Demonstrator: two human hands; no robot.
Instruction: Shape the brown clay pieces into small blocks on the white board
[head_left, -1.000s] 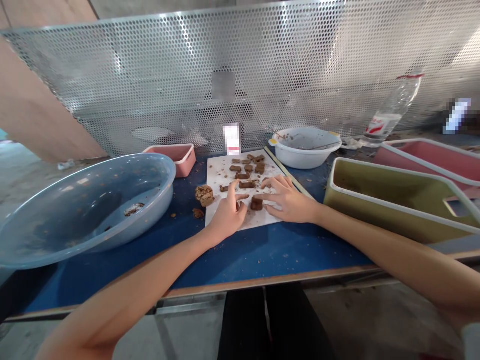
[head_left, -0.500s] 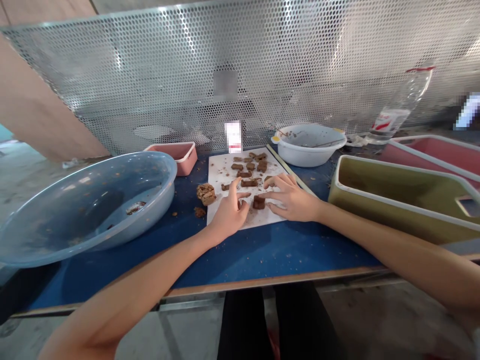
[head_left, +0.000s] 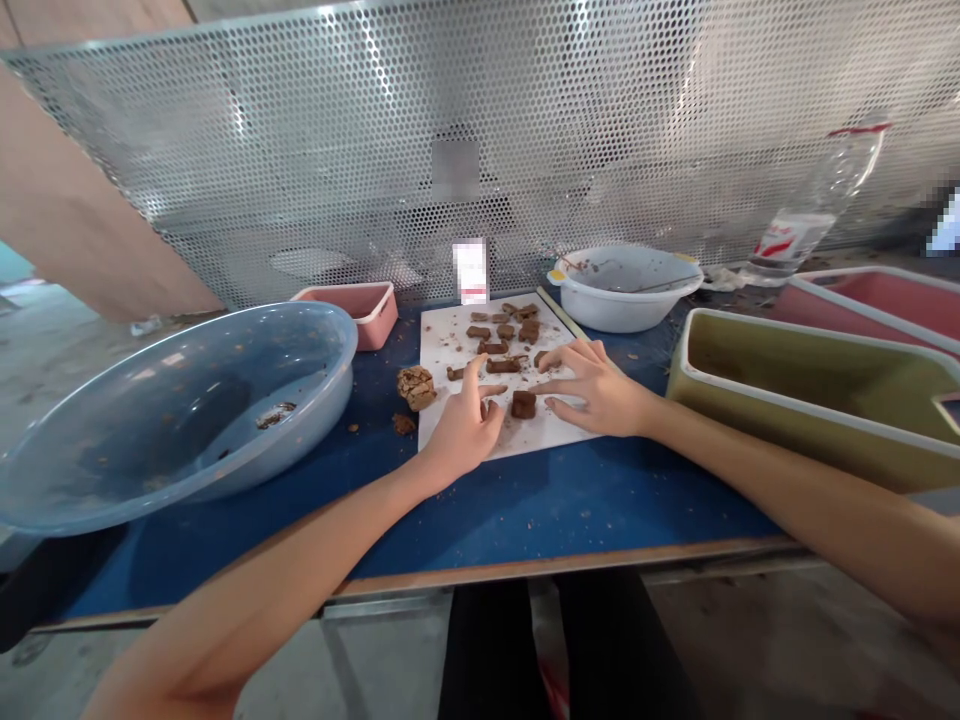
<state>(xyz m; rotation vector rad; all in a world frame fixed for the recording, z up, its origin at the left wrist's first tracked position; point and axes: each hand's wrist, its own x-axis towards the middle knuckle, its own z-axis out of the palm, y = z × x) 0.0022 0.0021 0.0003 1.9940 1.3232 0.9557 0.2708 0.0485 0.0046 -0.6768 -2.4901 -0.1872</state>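
A small dark brown clay-like block (head_left: 523, 404) sits on a white sheet (head_left: 544, 428) between my hands. My left hand (head_left: 469, 420) is at the sheet's left part, fingers apart, holding nothing. On the block's other side, my right hand (head_left: 589, 388) spreads its fingers, their tips just short of the block. Several shaped brown pieces lie farther up the sheet, among them a long bar (head_left: 503, 366) and a chunky piece (head_left: 529, 331). At the sheet's left edge rests a cracked brown lump (head_left: 415, 388), with a smaller crumb (head_left: 403, 425) below it.
A large blue basin (head_left: 225, 470) stands left, a pink box (head_left: 375, 315) behind it. Beyond the sheet are a thin stick (head_left: 562, 313) and a white basin (head_left: 622, 312). At right stand an olive bin (head_left: 787, 400), a pink bin (head_left: 892, 280) and a plastic bottle (head_left: 802, 225).
My right hand has drawn slightly away to the right from the small block, which now shows whole. My left hand keeps nearly the same pose. The view has shifted a little.
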